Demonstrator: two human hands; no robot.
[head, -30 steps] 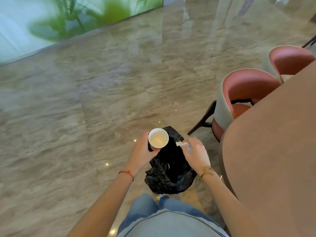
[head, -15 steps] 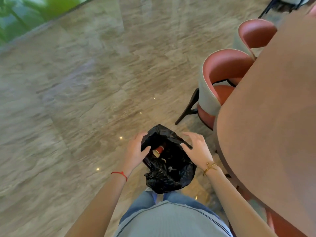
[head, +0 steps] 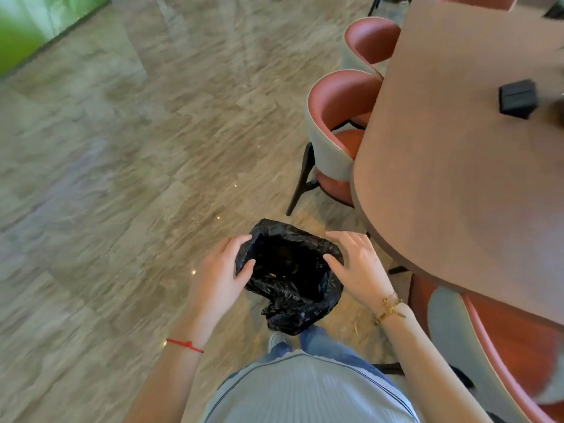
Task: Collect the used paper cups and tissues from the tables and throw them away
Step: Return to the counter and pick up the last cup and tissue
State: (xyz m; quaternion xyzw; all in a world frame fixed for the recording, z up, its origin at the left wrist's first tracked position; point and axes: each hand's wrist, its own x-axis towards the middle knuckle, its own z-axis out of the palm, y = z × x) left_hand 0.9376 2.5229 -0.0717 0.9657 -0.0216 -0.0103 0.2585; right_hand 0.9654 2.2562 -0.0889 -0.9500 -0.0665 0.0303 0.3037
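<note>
A black bag [head: 290,276] hangs open between both hands, in front of the person's waist and above the floor [head: 122,178]. The left hand [head: 219,276] pinches the bag's left rim between thumb and curled fingers. The right hand [head: 357,267] touches the right rim with fingers spread; whether the thumb truly grips the plastic I cannot tell. The mouth faces up toward the camera, its long axis running from hand to hand, and the body sags down toward the knees. Inside it is too dark to pick out any cup or tissue; only a small pale glint shows near the bottom.

The surface [head: 457,178] lies to the right, its rounded end just beside the right hand, so that hand is the nearer 1 for any reach there. On it, well away, sits a small black box [head: 517,97], blurred. No cup or tissue shows on the visible part.

2 pink chairs [head: 338,123] stand tucked along the surface's left edge, with a 3rd near the person's right side. The floor is polished stone.
</note>
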